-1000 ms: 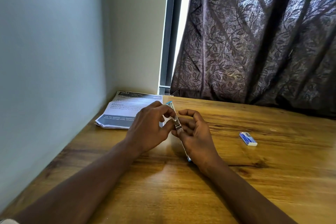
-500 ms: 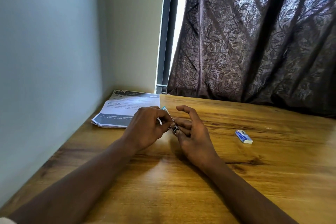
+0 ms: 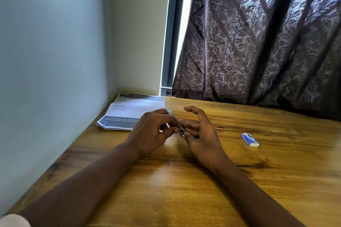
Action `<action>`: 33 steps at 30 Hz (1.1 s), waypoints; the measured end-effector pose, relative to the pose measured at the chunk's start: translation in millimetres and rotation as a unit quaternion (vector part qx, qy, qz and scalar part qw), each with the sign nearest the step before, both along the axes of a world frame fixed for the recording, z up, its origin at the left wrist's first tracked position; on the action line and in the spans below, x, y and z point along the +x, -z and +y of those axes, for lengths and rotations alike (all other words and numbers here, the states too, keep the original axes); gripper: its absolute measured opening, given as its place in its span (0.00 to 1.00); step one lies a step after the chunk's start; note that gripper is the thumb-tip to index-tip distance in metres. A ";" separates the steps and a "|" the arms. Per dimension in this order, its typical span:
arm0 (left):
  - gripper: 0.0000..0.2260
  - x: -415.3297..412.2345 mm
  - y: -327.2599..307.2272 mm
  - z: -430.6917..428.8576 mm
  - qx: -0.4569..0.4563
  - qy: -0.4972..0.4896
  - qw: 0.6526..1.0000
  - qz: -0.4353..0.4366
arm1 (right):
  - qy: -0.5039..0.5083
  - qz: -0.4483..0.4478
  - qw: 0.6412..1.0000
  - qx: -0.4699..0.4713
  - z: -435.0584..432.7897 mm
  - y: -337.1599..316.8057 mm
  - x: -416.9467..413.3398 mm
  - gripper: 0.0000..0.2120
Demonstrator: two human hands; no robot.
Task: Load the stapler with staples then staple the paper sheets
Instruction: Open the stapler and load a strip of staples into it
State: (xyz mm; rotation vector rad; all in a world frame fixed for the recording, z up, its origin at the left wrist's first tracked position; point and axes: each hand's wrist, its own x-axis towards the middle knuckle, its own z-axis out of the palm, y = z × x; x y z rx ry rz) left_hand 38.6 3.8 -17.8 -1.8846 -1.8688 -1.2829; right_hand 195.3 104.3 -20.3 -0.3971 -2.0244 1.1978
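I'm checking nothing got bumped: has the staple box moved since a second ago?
No. The staple box lies just as far beyond the dark knot in the wood as before.

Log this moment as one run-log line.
step: loading | left hand: pinches stapler | right hand: holds its near end | staple box: on table, untouched | paper sheets: by wall

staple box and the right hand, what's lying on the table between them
Nothing: in the head view, only bare wooden table separates the right hand from the small blue-and-white staple box.
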 end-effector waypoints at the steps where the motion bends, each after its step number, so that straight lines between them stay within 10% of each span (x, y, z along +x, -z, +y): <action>1: 0.06 -0.3 1.0 0.8 0.004 0.006 1.000 -0.016 | -0.001 0.007 1.000 -0.009 1.0 -0.5 -0.3 0.34; 6: 0.08 -2.1 2.6 4.9 0.051 -0.004 0.985 -0.164 | -0.032 0.060 0.994 -0.089 4.1 -4.1 -3.6 0.30; 19: 0.09 -5.0 0.3 -1.3 0.017 0.007 0.999 0.050 | -0.002 -0.003 0.999 0.045 3.6 1.1 1.4 0.33; 33: 0.01 -1.4 0.4 5.6 -0.049 0.019 0.992 -0.116 | -0.019 -0.011 1.000 0.022 5.4 0.4 3.6 0.33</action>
